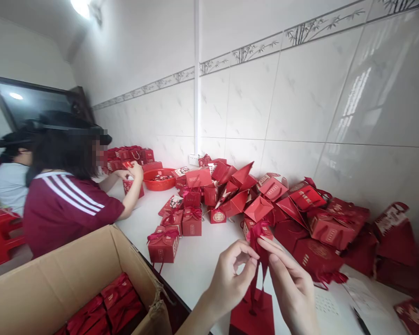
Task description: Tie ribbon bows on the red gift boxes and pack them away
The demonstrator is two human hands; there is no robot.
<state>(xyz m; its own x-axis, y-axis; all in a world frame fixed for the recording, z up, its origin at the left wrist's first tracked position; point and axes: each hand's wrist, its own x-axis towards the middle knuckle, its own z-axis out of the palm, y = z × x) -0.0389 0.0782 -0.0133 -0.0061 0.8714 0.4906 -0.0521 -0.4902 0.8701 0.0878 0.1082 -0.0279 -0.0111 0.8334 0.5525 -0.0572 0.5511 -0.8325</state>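
Observation:
A small red gift box [240, 314] stands on the table in front of me, at the bottom of the head view. A dark red ribbon [254, 284] rises from its top. My left hand [226, 277] pinches the ribbon between thumb and fingertips. Close beside it, my right hand [291, 284] has its fingers closed on the ribbon's upper part, above the box. The box's lower part runs out of the picture.
A cardboard carton [91, 253] with red boxes inside stands at lower left. Finished-looking boxes [163, 244] and a heap of red boxes [237, 186] lie along the wall. A red basin [159, 180], a pen [361, 321] and a co-worker [70, 195] are also in view.

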